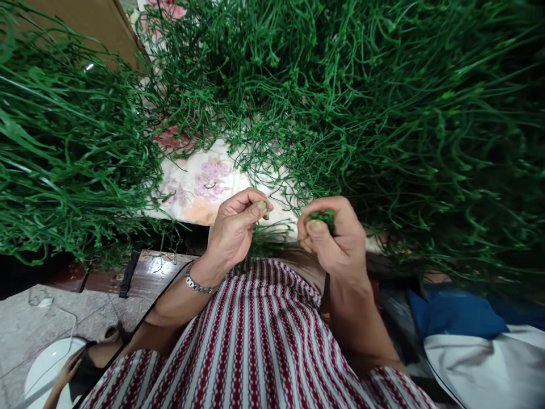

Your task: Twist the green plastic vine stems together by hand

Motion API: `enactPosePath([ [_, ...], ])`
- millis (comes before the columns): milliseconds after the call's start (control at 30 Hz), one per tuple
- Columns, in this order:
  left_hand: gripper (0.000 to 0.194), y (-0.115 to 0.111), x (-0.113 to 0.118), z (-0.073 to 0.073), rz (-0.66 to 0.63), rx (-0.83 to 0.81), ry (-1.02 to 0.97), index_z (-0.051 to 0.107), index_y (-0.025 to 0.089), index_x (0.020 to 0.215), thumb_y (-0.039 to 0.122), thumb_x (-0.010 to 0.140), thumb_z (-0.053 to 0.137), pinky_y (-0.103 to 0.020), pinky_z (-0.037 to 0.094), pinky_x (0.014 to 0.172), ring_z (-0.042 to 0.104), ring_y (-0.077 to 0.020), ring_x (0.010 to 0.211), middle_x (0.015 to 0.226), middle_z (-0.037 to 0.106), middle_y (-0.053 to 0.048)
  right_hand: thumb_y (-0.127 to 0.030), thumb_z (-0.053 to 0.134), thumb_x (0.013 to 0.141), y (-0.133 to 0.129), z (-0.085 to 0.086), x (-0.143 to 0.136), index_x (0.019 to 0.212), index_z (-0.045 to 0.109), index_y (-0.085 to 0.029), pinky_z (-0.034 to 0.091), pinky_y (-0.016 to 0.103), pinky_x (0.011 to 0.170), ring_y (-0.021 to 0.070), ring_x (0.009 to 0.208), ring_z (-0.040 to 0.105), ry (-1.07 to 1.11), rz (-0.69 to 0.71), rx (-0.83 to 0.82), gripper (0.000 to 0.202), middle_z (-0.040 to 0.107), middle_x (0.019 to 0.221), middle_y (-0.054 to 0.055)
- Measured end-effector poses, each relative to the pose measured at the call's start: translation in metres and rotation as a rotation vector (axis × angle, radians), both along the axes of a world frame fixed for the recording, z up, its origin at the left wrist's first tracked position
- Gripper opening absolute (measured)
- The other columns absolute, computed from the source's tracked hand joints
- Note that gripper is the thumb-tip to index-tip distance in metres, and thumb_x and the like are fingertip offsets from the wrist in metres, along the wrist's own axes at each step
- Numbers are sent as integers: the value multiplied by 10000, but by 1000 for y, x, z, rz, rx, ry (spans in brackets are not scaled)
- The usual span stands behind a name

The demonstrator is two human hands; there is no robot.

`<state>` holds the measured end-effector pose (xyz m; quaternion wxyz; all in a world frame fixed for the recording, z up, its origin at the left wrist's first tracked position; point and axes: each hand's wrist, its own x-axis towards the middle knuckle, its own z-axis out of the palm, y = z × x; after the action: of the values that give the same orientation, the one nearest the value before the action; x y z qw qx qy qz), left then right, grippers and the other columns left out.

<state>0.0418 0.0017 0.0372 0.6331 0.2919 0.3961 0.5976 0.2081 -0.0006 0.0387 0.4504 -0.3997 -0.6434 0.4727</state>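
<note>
My right hand [340, 238] is closed round a small bunch of green stems [322, 217], their cut-looking ends showing above the thumb. To its left, my left hand [232, 227] pinches a small green stem piece [266, 210] between thumb and forefinger. The two hands are apart, just over the near edge of a floral cloth [208, 179]. Thin, budded stems [272, 236] hang between and below them. In front lies a large heap of long green stems with small buds [289, 74], like flowering chives.
Another stem heap [72, 153] lies at the left, overhanging the table edge. A cardboard box [85, 25] stands at the far left. A wooden bench [157, 272] is below. Another person's hand [70, 366] shows near a white round stool [51, 369]. Blue and white fabric [464, 312] is at the right.
</note>
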Motion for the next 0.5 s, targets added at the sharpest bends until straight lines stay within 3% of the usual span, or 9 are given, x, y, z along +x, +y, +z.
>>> enactPosePath([
  [100, 75, 4, 5, 1, 35, -3, -19, 617, 139, 638, 172, 677, 673, -192, 375, 615, 475, -74, 626, 686, 545, 7, -341, 530, 861, 3, -2, -8, 1069, 512, -211, 452, 270, 631, 135, 667, 553, -283, 33, 147, 247, 590, 830, 38],
  [200, 62, 6, 11, 2, 49, 25, -31, 621, 140, 633, 142, 682, 659, -183, 383, 656, 485, -78, 690, 723, 538, 6, -328, 597, 814, 6, -8, -17, 989, 563, -177, 437, 272, 659, 146, 692, 551, -469, 125, 266, 233, 610, 849, 50],
  [367, 49, 6, 8, 0, 0, 79, 23, 658, 159, 751, 193, 716, 664, -198, 403, 701, 511, -94, 738, 779, 566, -6, -268, 547, 850, 8, -19, -19, 854, 587, -160, 428, 253, 659, 139, 693, 556, -414, 95, 305, 116, 604, 758, 36],
  [500, 236, -4, -2, -7, -129, 102, 170, 654, 178, 952, 250, 728, 676, -216, 422, 717, 535, -125, 791, 827, 591, -26, -278, 547, 856, 8, -19, -10, 876, 581, -172, 417, 232, 622, 115, 630, 535, -343, 73, 220, 113, 588, 717, 6],
])
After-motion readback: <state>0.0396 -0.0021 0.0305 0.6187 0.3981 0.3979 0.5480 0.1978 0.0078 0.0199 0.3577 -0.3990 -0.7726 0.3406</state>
